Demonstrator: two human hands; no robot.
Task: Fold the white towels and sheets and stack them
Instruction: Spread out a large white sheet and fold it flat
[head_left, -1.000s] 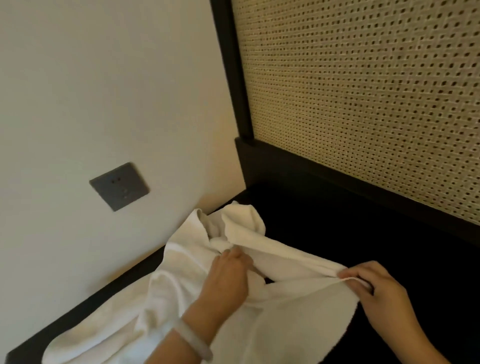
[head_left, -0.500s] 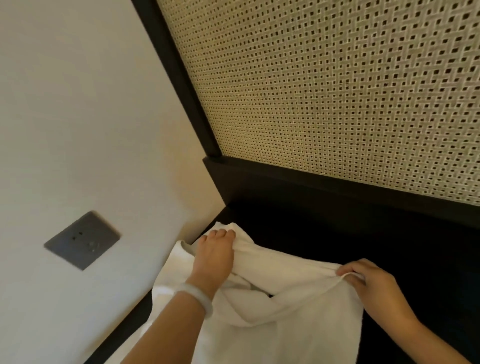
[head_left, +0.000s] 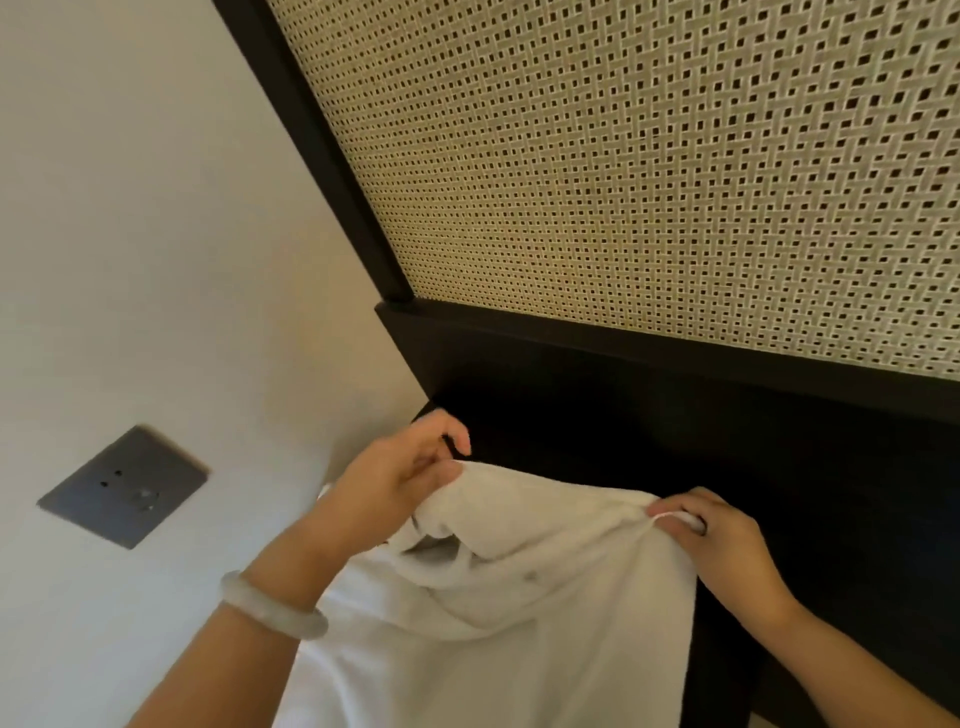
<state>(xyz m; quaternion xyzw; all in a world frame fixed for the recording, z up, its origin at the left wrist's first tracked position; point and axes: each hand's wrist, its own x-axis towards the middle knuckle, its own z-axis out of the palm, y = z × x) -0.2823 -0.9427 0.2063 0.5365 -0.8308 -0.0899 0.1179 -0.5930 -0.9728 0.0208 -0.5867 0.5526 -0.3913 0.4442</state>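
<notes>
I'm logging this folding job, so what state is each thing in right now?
Towel, unfolded and rumpled, its top edge held up by both hands.
Left hand, pinches the towel's top edge at its left end.
Right hand, grips the towel's top edge at its right end.
Bracelet, worn on the left wrist.
Wall plate, flat on the wall, nothing plugged in.

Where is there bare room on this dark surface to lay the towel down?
The dark surface looks bare behind the white towel, up to the dark frame under the woven panel, and rightward past the right hand. It is crowded on the left by the wall, where the left hand also pinches the draped towel.
</notes>
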